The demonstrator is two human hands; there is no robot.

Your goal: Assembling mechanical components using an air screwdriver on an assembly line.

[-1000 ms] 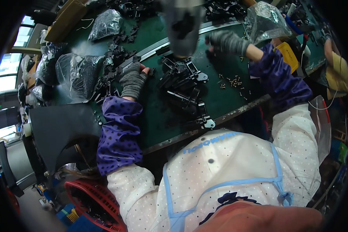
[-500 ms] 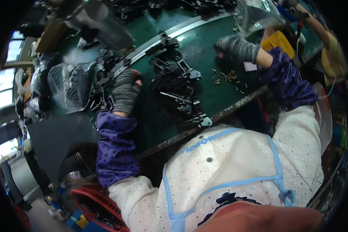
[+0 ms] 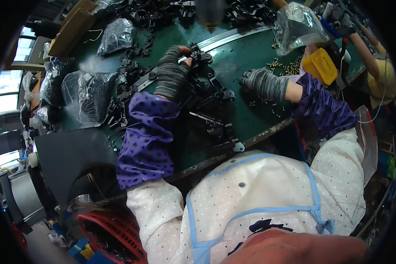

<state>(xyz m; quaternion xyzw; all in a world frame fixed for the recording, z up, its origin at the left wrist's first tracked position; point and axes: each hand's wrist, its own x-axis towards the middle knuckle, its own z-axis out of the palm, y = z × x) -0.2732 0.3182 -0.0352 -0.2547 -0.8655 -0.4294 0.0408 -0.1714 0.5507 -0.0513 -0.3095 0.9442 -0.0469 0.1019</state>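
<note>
My left hand (image 3: 173, 72), in a grey striped fingerless glove, reaches to the far end of a row of black metal assemblies. Its thumb and fingers close on the left end of a black metal part (image 3: 201, 56). More black assemblies (image 3: 213, 125) lie closer to me, with narrow bars and rounded silvery ends. My right hand (image 3: 266, 84), gloved alike, rests low over the green table with its fingers curled down. Whatever is under or in those fingers is hidden. Small brass screws (image 3: 288, 68) lie just beyond it, and a few loose ones lie on its near side.
A metal strip (image 3: 226, 40) crosses the green table (image 3: 171, 145). Clear plastic bags (image 3: 90, 97) and black parts line the left. At the right are a yellow container (image 3: 321, 66), another plastic bag (image 3: 299, 28) and another person's arm (image 3: 367, 57). A dark cylinder (image 3: 210, 13) hangs at the far edge.
My left hand has moved right and away from me onto the black metal part. My right hand has come nearer, over the loose screws, uncovering the larger pile behind. The view has shifted.
</note>
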